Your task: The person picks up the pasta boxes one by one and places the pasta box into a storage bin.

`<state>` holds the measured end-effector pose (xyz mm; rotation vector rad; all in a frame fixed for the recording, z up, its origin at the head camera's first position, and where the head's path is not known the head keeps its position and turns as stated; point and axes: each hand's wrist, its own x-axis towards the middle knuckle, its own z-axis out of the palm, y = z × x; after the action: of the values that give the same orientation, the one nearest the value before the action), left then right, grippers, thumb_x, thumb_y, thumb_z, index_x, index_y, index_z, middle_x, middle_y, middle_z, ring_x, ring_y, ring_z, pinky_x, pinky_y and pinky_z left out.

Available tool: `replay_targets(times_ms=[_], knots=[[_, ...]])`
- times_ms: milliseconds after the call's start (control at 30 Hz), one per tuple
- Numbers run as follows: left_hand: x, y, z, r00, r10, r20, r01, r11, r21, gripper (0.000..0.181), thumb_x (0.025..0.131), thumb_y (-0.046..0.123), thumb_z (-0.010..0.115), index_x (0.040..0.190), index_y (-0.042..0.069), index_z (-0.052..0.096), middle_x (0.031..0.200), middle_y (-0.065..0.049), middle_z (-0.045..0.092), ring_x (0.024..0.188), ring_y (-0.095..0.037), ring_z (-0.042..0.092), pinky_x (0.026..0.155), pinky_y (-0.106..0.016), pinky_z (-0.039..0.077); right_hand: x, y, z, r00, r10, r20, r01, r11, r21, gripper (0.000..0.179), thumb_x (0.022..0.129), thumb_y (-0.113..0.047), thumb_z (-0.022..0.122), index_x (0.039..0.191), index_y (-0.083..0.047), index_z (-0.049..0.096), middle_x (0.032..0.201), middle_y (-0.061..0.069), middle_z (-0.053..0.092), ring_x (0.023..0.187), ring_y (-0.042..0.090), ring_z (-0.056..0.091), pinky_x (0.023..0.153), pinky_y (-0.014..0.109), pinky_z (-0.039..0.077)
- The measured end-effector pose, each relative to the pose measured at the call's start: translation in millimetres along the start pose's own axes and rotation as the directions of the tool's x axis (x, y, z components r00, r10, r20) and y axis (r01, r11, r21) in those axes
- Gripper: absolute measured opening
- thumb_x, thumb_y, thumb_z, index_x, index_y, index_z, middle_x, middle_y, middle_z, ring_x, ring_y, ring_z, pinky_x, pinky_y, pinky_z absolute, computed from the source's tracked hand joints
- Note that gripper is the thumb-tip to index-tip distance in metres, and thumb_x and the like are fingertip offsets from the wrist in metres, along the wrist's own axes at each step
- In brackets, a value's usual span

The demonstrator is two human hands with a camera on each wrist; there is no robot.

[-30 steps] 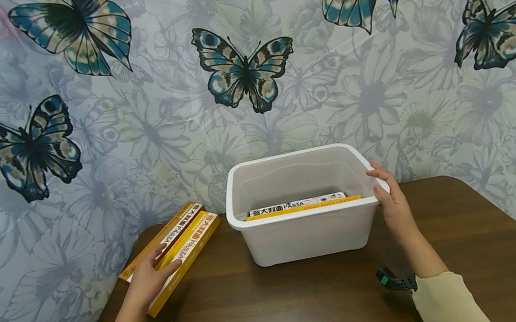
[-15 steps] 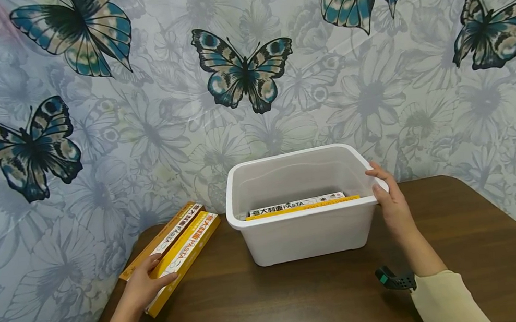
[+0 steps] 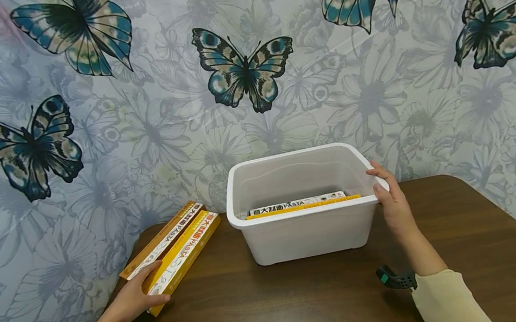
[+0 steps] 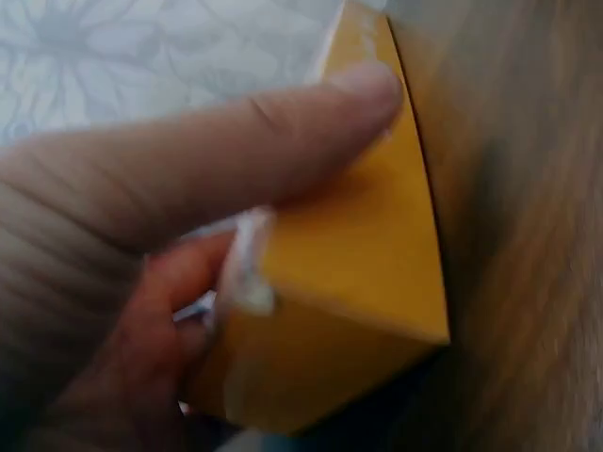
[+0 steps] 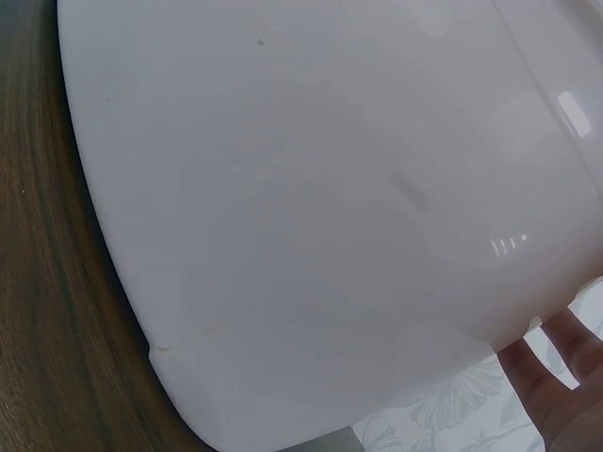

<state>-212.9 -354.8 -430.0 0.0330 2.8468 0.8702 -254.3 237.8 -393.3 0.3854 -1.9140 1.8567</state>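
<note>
Two long pasta boxes lie side by side, slanted, at the left of the table in the head view. My left hand (image 3: pixel 133 297) grips the near end of the yellow pasta box (image 3: pixel 187 251), thumb on its right side and fingers across to its left. The orange-brown pasta box (image 3: pixel 163 243) lies just beyond it. In the left wrist view, the thumb presses along the side of the yellow box (image 4: pixel 367 226). My right hand (image 3: pixel 396 207) holds the right rim of a white plastic bin (image 3: pixel 313 236). The right wrist view shows mostly the bin's outer wall (image 5: pixel 311 207).
Inside the bin, a white-faced pasta box (image 3: pixel 297 202) and a yellow box (image 3: pixel 305 207) show above the front rim. The brown wooden table (image 3: pixel 273 306) meets a wall with butterfly wallpaper (image 3: pixel 249 78) behind.
My left hand has slid down toward the near end of the yellow pasta box, closer to me and to the left. The right hand and the bin have stayed in place.
</note>
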Motion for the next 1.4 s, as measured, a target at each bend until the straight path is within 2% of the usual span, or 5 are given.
replay_targets(times_ms=[433,633,900,1033,1400], knots=[[0.0,-16.1,-4.1,0.999,0.018,0.047,-0.011,0.992,-0.129,0.103,0.081,0.035,0.082,0.159,0.008,0.021,0.158,-0.030,0.026,0.120,-0.031,0.048,0.086,-0.033,0.043,2.7,-2,-2,1.000,0.005,-0.003,-0.005,1.000,0.016,0.036,0.104,-0.015,0.041,0.139,-0.005,0.045,0.165,0.005,0.024,0.155,0.021,0.016,0.116,0.028,0.023],[2.9,-14.6,-4.3,1.000,-0.026,0.015,0.027,0.998,-0.058,0.099,0.082,0.037,0.080,0.155,0.000,0.026,0.151,-0.035,0.034,0.117,-0.035,0.053,0.087,-0.040,0.045,1.9,-2,-2,1.000,0.009,-0.003,-0.009,1.000,0.013,0.036,0.104,-0.015,0.041,0.139,-0.004,0.044,0.165,0.006,0.024,0.154,0.021,0.016,0.115,0.029,0.023],[5.9,-9.5,0.6,0.997,-0.054,-0.054,0.053,0.998,-0.024,0.094,0.081,0.040,0.080,0.151,-0.003,0.034,0.148,-0.032,0.043,0.121,-0.039,0.053,0.093,-0.047,0.045,1.2,-1,-3,1.000,0.018,0.000,-0.018,1.000,0.008,0.037,0.104,-0.015,0.041,0.139,-0.005,0.044,0.166,0.007,0.022,0.155,0.021,0.015,0.117,0.034,0.021],[6.0,-7.5,3.1,0.993,-0.051,-0.103,0.043,0.996,-0.075,0.089,0.080,0.035,0.082,0.149,-0.001,0.038,0.142,-0.029,0.051,0.117,-0.033,0.056,0.090,-0.039,0.046,0.5,1,-3,1.000,0.023,-0.002,-0.023,1.000,0.002,0.037,0.104,-0.015,0.040,0.139,-0.004,0.044,0.166,0.006,0.023,0.154,0.019,0.017,0.117,0.034,0.022],[-0.2,7.8,-1.6,0.965,0.041,-0.261,-0.083,0.985,-0.150,0.086,0.080,0.025,0.083,0.151,0.007,0.038,0.135,-0.026,0.050,0.109,-0.032,0.054,0.077,-0.026,0.045,0.8,2,-1,1.000,-0.013,0.012,0.013,1.000,0.006,0.036,0.104,-0.014,0.040,0.139,-0.003,0.043,0.165,0.005,0.024,0.155,0.020,0.016,0.109,0.017,0.028]])
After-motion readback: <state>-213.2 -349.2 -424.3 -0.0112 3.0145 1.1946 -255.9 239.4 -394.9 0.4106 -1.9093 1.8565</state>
